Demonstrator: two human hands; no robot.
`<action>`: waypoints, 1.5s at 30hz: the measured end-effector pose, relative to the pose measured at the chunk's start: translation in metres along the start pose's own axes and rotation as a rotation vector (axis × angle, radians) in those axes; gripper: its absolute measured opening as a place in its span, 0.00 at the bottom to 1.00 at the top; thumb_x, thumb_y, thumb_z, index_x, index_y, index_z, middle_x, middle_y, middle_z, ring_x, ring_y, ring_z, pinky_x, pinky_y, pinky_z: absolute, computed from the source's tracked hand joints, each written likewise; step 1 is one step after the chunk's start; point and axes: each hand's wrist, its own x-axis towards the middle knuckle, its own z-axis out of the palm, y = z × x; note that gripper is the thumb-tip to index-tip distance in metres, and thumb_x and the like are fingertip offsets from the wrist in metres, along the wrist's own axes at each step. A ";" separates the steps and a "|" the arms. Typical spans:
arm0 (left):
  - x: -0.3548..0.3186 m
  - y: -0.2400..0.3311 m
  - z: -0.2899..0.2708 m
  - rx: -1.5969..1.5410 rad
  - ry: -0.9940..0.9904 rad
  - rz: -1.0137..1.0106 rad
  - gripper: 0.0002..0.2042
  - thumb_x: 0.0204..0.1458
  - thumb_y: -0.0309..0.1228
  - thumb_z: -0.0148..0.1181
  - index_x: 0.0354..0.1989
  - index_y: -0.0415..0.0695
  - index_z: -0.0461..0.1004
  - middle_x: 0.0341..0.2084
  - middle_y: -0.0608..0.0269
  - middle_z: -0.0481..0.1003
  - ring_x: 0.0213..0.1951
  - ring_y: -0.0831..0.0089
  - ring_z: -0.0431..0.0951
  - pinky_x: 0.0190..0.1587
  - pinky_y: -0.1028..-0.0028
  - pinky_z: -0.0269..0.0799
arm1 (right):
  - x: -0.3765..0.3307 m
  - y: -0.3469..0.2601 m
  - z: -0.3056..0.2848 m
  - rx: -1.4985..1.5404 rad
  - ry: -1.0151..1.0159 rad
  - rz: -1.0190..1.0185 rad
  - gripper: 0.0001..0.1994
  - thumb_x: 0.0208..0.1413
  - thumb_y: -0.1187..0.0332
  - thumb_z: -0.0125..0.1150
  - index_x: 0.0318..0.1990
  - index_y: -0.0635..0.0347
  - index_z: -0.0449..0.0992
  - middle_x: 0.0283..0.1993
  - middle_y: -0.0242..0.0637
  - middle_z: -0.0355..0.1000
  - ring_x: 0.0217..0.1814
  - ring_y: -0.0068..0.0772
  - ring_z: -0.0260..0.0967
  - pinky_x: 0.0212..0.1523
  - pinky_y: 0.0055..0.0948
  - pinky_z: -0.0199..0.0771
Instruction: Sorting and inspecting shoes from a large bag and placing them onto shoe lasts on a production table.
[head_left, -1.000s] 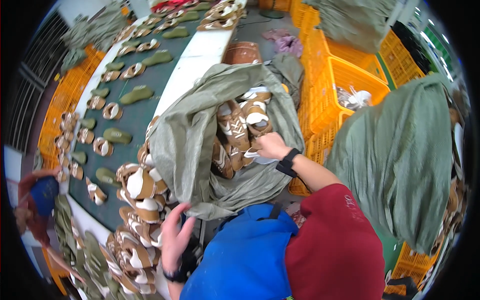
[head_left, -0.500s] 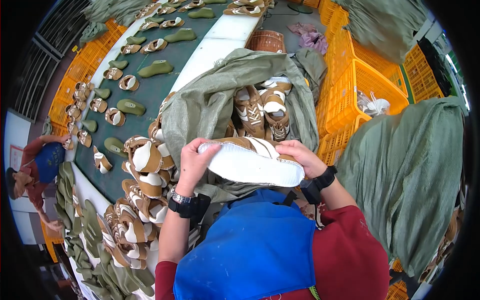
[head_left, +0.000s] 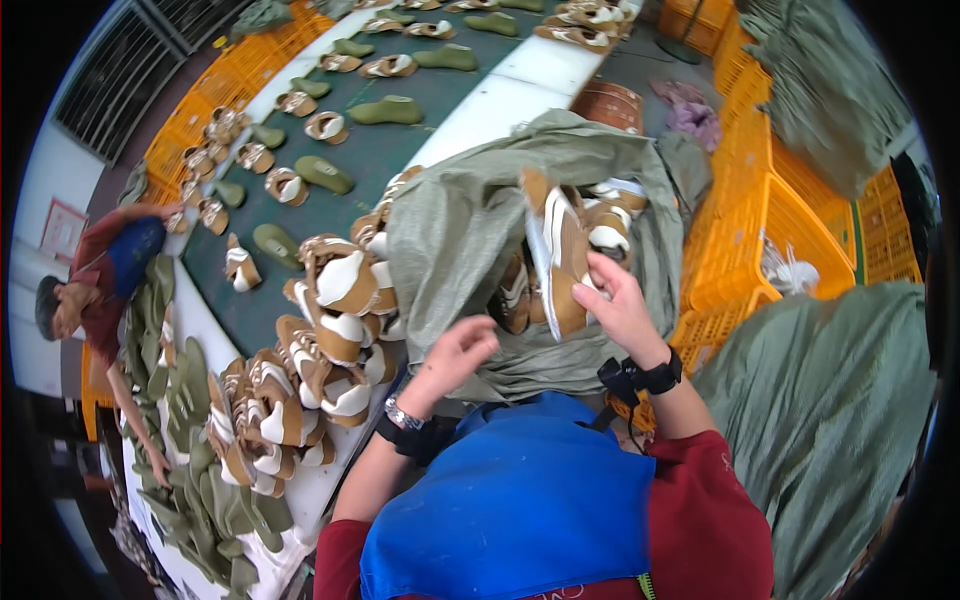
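Observation:
My right hand (head_left: pixel 622 308) grips a brown and white shoe upper (head_left: pixel 568 255) at its lower end. The upper stands on end, its white underside turned to the left, above the mouth of a grey-green woven sack (head_left: pixel 450 225). More brown and white shoe uppers (head_left: pixel 608 228) lie inside the sack, partly hidden by the held one. Off to the left, my left hand (head_left: pixel 458 358) hovers over the sack's near edge, open with fingers loosely bent and nothing in it.
Left of the sack, stacked shoe uppers (head_left: pixel 335 295) crowd the white table edge. Green shoe lasts (head_left: pixel 325 174) and uppers line a dark green conveyor (head_left: pixel 250 310). A co-worker (head_left: pixel 105 270) reaches toward piled lasts at far left. Orange crates (head_left: pixel 745 235) and a covered heap (head_left: pixel 820 400) stand right.
My left hand has let go of the shoe upper and drawn away to the left. My right hand has turned the upper from lying across to standing on end. The view has shifted.

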 end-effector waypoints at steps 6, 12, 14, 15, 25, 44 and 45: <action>-0.033 0.006 0.009 0.308 0.085 0.035 0.17 0.49 0.34 0.56 0.45 0.38 0.68 0.34 0.55 0.75 0.37 0.66 0.76 0.41 0.71 0.69 | 0.082 -0.101 0.041 -0.147 0.190 -1.002 0.18 0.49 0.64 0.55 0.49 0.58 0.67 0.39 0.47 0.71 0.41 0.42 0.68 0.39 0.35 0.68; -0.043 0.000 0.009 0.305 0.115 0.017 0.16 0.49 0.28 0.55 0.46 0.38 0.67 0.35 0.56 0.75 0.40 0.70 0.75 0.45 0.74 0.68 | 0.141 -0.091 0.136 -0.688 -0.480 -0.912 0.08 0.41 0.68 0.54 0.29 0.60 0.72 0.26 0.46 0.71 0.32 0.49 0.69 0.35 0.41 0.68; -0.043 -0.009 0.010 0.363 0.203 0.018 0.15 0.47 0.30 0.56 0.44 0.39 0.69 0.34 0.54 0.75 0.38 0.61 0.75 0.40 0.70 0.69 | 0.149 -0.057 0.154 -0.658 -0.493 -0.854 0.06 0.41 0.69 0.53 0.24 0.61 0.73 0.26 0.46 0.71 0.33 0.47 0.70 0.34 0.40 0.68; -0.042 -0.011 0.010 0.365 0.208 -0.009 0.15 0.47 0.30 0.56 0.43 0.38 0.70 0.33 0.53 0.75 0.38 0.60 0.75 0.40 0.69 0.69 | 0.148 -0.058 0.156 -0.708 -0.450 -0.854 0.06 0.41 0.69 0.53 0.25 0.62 0.73 0.26 0.46 0.71 0.33 0.47 0.70 0.36 0.40 0.68; 0.011 -0.014 0.012 0.573 0.106 0.160 0.15 0.46 0.28 0.57 0.43 0.36 0.69 0.35 0.50 0.74 0.40 0.59 0.74 0.43 0.69 0.68 | 0.157 0.062 0.009 -0.009 0.340 -0.360 0.08 0.49 0.68 0.54 0.32 0.63 0.76 0.24 0.35 0.73 0.24 0.20 0.67 0.26 0.22 0.67; 0.033 -0.050 0.000 0.802 0.051 0.069 0.23 0.40 0.28 0.59 0.48 0.37 0.64 0.44 0.45 0.68 0.49 0.49 0.64 0.51 0.63 0.62 | 0.059 0.205 0.033 0.784 -0.445 0.480 0.21 0.48 0.67 0.59 0.49 0.61 0.65 0.44 0.37 0.69 0.40 0.26 0.70 0.34 0.27 0.73; 0.040 -0.052 0.002 0.808 0.048 0.114 0.24 0.41 0.28 0.59 0.49 0.37 0.64 0.44 0.44 0.67 0.49 0.49 0.65 0.51 0.63 0.62 | 0.035 0.197 0.004 0.633 -0.572 0.469 0.22 0.47 0.66 0.61 0.50 0.63 0.64 0.44 0.36 0.69 0.39 0.25 0.69 0.34 0.27 0.74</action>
